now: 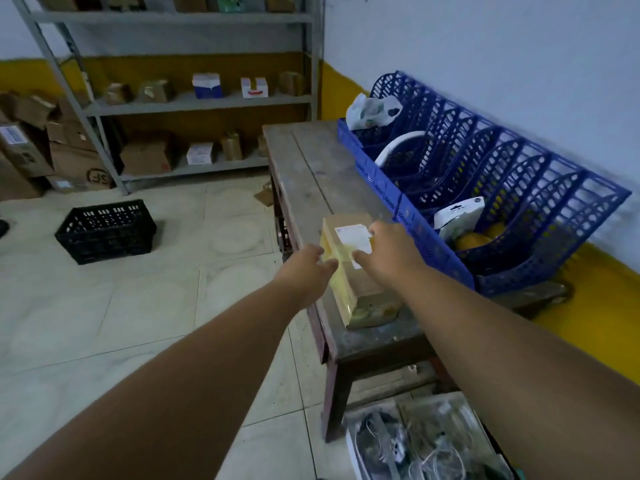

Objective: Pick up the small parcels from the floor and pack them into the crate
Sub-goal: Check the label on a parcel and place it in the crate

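Hands (346,261) flank parcel (349,268) beside blue rack (485,188).

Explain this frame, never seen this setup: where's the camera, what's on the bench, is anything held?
There is no robot here. One wide-angle camera sits on a person's head and looks down along both bare arms. The left hand and right hand reach with open fingers to either side of a taped cardboard parcel that lies on a wooden bench. Neither hand grips it yet. Blue plastic racks stand along the wall side of the bench. A black crate stands on the tiled floor, to the left.
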Demonstrator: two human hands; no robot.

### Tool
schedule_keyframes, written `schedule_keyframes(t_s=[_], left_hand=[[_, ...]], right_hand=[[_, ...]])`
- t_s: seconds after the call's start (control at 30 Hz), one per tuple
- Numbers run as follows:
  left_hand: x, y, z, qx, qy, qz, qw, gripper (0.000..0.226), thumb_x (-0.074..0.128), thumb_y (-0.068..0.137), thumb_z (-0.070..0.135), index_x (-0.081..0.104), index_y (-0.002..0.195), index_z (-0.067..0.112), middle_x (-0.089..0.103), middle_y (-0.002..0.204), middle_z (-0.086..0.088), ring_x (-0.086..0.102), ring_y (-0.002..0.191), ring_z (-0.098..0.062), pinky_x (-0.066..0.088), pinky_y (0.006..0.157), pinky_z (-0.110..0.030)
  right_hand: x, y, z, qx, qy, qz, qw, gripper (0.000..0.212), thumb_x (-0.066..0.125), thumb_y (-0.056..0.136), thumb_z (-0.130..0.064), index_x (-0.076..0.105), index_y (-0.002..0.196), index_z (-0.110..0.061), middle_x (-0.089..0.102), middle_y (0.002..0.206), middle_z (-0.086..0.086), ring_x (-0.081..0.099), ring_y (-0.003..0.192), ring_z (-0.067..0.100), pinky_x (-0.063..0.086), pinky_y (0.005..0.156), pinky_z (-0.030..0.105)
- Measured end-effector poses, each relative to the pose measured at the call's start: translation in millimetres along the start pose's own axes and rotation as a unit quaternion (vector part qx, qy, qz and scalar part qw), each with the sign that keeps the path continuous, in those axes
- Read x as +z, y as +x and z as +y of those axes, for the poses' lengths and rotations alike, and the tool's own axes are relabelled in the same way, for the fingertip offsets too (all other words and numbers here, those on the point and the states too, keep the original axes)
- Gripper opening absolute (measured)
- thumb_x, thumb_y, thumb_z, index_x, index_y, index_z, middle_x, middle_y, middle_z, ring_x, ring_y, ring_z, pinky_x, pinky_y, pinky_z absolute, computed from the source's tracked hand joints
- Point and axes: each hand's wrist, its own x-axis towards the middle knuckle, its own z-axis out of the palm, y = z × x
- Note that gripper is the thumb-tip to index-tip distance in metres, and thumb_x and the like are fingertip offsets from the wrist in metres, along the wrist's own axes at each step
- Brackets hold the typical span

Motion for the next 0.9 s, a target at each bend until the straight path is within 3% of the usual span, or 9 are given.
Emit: schedule_keyframes(t_s=[0.13, 0.23, 0.3, 0.37, 0.43, 0.57, 0.63, 0.73, 0.9], left_hand=[[30.9, 55.2, -5.6, -0.066, -0.027, -0.047, 0.996, 0.056, 0.048, 0.098, 0.048, 0.044, 0.146, 0.019, 0.053, 0.144, -0.008, 0.053, 0.125, -0.030, 0.045, 0.106, -0.045], [54.6, 79.5, -10.5, -0.105, -0.064, -0.070, 0.990, 0.053, 0.045, 0.100, 0.048, 0.049, 0.142, 0.016, 0.055, 0.139, -0.011, 0.053, 0.124, -0.031, 0.043, 0.106, -0.043], [66.6, 86.6, -10.6, -0.116, -0.097, -0.078, 0.985, 0.051, 0.043, 0.099, 0.050, 0.052, 0.137, 0.017, 0.060, 0.131, -0.011, 0.056, 0.117, -0.031, 0.045, 0.104, -0.043], [69.2, 90.3, -8.8, -0.130, -0.149, -0.065, 0.978, 0.055, 0.040, 0.096, 0.054, 0.048, 0.138, 0.020, 0.061, 0.128, -0.009, 0.058, 0.115, -0.030, 0.046, 0.103, -0.047], [57.4, 93.4, -4.7, -0.137, -0.197, -0.029, 0.970, 0.049, 0.038, 0.100, 0.050, 0.045, 0.140, 0.022, 0.061, 0.124, -0.006, 0.059, 0.110, -0.027, 0.049, 0.099, -0.045], [-4.3, 97.2, -0.2, -0.114, -0.264, 0.066, 0.955, 0.037, 0.038, 0.105, 0.036, 0.043, 0.141, 0.030, 0.062, 0.115, 0.000, 0.062, 0.101, -0.021, 0.053, 0.094, -0.042], [-45.0, 93.3, -6.6, -0.091, -0.295, 0.114, 0.944, 0.034, 0.041, 0.105, 0.034, 0.045, 0.138, 0.032, 0.064, 0.109, 0.005, 0.063, 0.094, -0.014, 0.056, 0.081, -0.035], [-106.7, 80.7, -23.6, -0.072, -0.362, 0.167, 0.914, 0.025, 0.045, 0.103, 0.032, 0.050, 0.128, 0.034, 0.067, 0.104, 0.006, 0.069, 0.084, -0.011, 0.057, 0.060, -0.027], [-203.0, 52.1, -78.7, -0.031, -0.381, 0.257, 0.887, 0.030, 0.047, 0.103, 0.031, 0.049, 0.132, 0.037, 0.068, 0.108, 0.006, 0.072, 0.083, -0.008, 0.061, 0.062, -0.030]], right_hand=[[23.0, 46.5, 27.5, 0.038, -0.015, -0.006, 0.999, 0.075, 0.066, 0.088, -0.048, 0.032, 0.149, -0.021, 0.042, 0.148, 0.013, 0.045, 0.133, 0.037, 0.047, 0.102, 0.051], [38.9, 63.5, 38.6, 0.127, 0.053, -0.041, 0.990, 0.076, 0.063, 0.089, -0.047, 0.024, 0.150, -0.021, 0.047, 0.139, 0.009, 0.063, 0.106, 0.035, 0.059, 0.069, 0.042], [47.5, 68.4, 38.3, 0.158, 0.101, -0.075, 0.980, 0.064, 0.060, 0.094, -0.040, 0.028, 0.145, -0.019, 0.056, 0.121, 0.007, 0.069, 0.076, 0.028, 0.050, 0.045, 0.027], [52.6, 73.2, 29.2, 0.163, 0.133, -0.071, 0.975, 0.059, 0.059, 0.094, -0.039, 0.031, 0.142, -0.017, 0.061, 0.113, 0.007, 0.068, 0.064, 0.026, 0.047, 0.040, 0.024], [51.7, 78.8, 12.3, 0.148, 0.150, -0.044, 0.976, 0.063, 0.061, 0.093, -0.041, 0.031, 0.144, -0.017, 0.063, 0.115, 0.006, 0.068, 0.068, 0.023, 0.045, 0.038, 0.022], [41.8, 94.9, -46.4, 0.081, 0.189, 0.025, 0.978, 0.053, 0.064, 0.091, -0.045, 0.045, 0.133, -0.017, 0.060, 0.120, 0.003, 0.065, 0.091, 0.022, 0.047, 0.050, 0.024], [38.5, 100.1, -88.3, 0.037, 0.221, 0.066, 0.972, 0.048, 0.064, 0.090, -0.046, 0.049, 0.127, -0.019, 0.060, 0.117, 0.002, 0.065, 0.095, 0.023, 0.058, 0.069, 0.034], [41.5, 101.4, -157.8, -0.038, 0.254, 0.100, 0.961, 0.046, 0.062, 0.089, -0.047, 0.051, 0.125, -0.021, 0.061, 0.112, 0.000, 0.065, 0.095, 0.020, 0.059, 0.079, 0.040], [62.9, 76.9, -273.0, -0.136, 0.299, 0.117, 0.937, 0.048, 0.058, 0.095, -0.046, 0.045, 0.134, -0.020, 0.050, 0.113, -0.008, 0.057, 0.100, 0.011, 0.049, 0.072, 0.020]])
